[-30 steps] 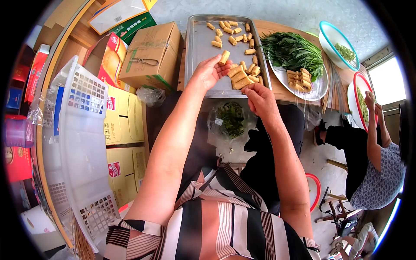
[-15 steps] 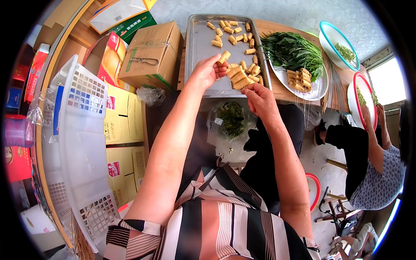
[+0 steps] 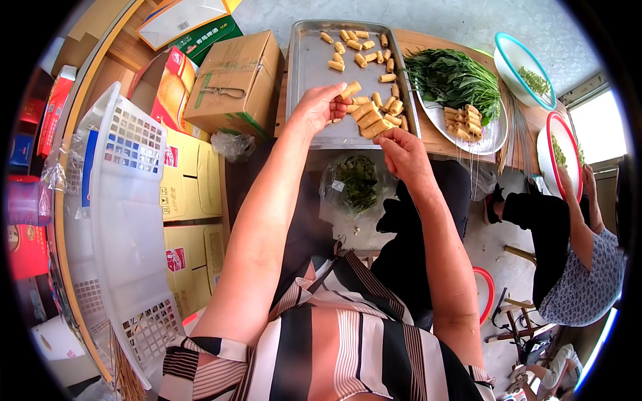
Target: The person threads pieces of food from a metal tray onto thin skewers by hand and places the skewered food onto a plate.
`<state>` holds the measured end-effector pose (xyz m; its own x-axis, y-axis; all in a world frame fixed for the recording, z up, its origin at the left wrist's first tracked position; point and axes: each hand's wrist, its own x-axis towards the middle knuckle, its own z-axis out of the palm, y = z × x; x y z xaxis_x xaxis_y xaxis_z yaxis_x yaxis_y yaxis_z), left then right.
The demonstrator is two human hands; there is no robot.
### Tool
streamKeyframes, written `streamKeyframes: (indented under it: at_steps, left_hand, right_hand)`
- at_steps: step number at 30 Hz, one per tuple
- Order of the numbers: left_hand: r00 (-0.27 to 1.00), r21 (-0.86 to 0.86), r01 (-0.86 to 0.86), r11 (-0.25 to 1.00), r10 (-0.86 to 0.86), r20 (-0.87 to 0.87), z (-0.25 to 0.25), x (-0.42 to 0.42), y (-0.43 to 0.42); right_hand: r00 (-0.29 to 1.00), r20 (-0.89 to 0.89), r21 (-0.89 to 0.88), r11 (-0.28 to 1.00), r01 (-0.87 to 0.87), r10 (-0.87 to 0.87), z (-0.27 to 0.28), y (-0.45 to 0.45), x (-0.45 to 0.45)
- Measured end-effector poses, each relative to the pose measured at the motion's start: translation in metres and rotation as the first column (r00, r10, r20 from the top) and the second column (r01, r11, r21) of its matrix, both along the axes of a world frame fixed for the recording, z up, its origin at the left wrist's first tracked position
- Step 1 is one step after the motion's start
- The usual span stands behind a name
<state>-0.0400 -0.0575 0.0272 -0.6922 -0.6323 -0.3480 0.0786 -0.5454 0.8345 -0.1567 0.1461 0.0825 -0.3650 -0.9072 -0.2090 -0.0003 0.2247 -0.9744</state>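
Observation:
My left hand is closed, pinching one tan tofu skin roll between thumb and fingers over the metal tray. Just right of it, my right hand is closed in a pinch at the lower end of a row of rolls, lined up side by side as on a skewer. The stick itself is hard to make out. Loose rolls lie scattered over the upper and right part of the tray, and several more sit right behind the row.
Right of the tray, a white plate bears leafy greens and finished-looking skewered rolls. Thin sticks lie beside it. Basins stand farther right, near another person. Cardboard boxes and a white crate are left.
Hardly anything differs. The roll in my left hand has tilted and shifted slightly right, while my right hand stays at the end of the row. The other person's hands have moved slightly.

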Motion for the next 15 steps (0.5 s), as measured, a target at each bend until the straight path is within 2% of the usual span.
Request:
streamKeyframes:
  at_steps: [9,15]
  left_hand:
    - [0.999,-0.044,0.046,0.998,-0.045,0.015,0.005,-0.002,0.006]
    - [0.997,-0.07,0.081,0.994,-0.08,0.019,0.001,-0.008,0.012]
  right_hand:
    - [0.997,0.077,0.011,1.0,0.013,-0.014,0.001,-0.001,0.0]
    - [0.997,0.068,0.005,1.0,0.028,-0.028,-0.004,-0.005,-0.001]
